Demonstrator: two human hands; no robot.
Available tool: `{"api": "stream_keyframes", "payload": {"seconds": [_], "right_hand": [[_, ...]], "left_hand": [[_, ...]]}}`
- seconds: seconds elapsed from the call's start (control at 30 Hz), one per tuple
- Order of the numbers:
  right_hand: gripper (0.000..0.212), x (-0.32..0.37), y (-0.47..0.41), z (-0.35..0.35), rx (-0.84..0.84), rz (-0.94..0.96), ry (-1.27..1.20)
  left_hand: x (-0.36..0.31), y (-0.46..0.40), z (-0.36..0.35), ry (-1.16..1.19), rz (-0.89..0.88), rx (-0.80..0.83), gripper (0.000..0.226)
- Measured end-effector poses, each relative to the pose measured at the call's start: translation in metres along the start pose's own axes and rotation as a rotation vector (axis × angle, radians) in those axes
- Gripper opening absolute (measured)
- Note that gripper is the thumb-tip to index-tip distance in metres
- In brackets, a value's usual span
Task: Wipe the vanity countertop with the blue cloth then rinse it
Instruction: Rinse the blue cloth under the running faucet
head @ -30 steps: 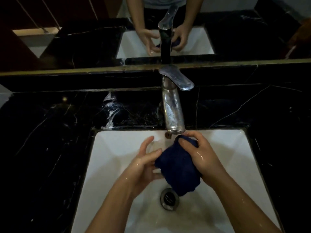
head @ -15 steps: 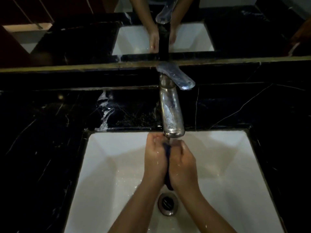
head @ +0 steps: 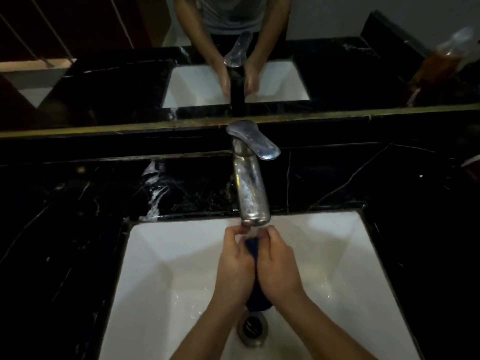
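Note:
The dark blue cloth (head: pixel 253 249) is squeezed between my two hands over the white square sink (head: pixel 161 255). Only a narrow strip of it shows between my palms, and a wet end hangs out below near the drain (head: pixel 253 329). My left hand (head: pixel 235 266) and my right hand (head: pixel 279 266) press together on it, fingers curled, right under the spout of the chrome faucet (head: pixel 250 188). A thin stream of water falls from the spout onto the cloth's top. The black marble countertop (head: pixel 65 216) surrounds the sink.
The faucet's lever handle (head: pixel 255 140) is turned to the right. A mirror (head: pixel 104 74) runs along the back wall and reflects the sink and my arms. White streaks mark the counter left of the faucet (head: pixel 153 193). A red-and-white object (head: pixel 471 167) sits at the far right edge.
A second ago the cloth hung loose from my right hand with my left hand open beside it. Both hands have since closed together on the cloth under the spout.

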State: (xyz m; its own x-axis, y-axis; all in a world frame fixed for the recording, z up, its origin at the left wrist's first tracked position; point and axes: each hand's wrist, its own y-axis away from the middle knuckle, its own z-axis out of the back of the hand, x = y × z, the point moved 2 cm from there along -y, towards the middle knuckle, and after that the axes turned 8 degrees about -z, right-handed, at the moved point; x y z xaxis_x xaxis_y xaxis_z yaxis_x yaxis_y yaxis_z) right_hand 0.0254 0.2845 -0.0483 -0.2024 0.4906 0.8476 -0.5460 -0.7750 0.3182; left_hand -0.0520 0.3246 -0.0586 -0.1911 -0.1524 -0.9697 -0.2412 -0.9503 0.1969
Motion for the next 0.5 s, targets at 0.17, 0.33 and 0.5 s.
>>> {"api": "stream_keyframes", "payload": {"seconds": [0.17, 0.33, 0.5], "right_hand": [[0.016, -0.001, -0.014, 0.008, -0.001, -0.029, 0.046], [0.022, -0.012, -0.013, 0.018, 0.051, -0.29, -0.543], [0.049, -0.022, -0.008, 0.03, 0.252, -0.321, -0.698]], "left_hand": [[-0.007, 0.005, 0.004, 0.197, 0.182, -0.08, 0.012], [0.011, 0.022, 0.025, 0.585, 0.421, -0.049, 0.072], [0.018, 0.024, 0.034, 0.66, 0.407, -0.085, 0.073]]}}
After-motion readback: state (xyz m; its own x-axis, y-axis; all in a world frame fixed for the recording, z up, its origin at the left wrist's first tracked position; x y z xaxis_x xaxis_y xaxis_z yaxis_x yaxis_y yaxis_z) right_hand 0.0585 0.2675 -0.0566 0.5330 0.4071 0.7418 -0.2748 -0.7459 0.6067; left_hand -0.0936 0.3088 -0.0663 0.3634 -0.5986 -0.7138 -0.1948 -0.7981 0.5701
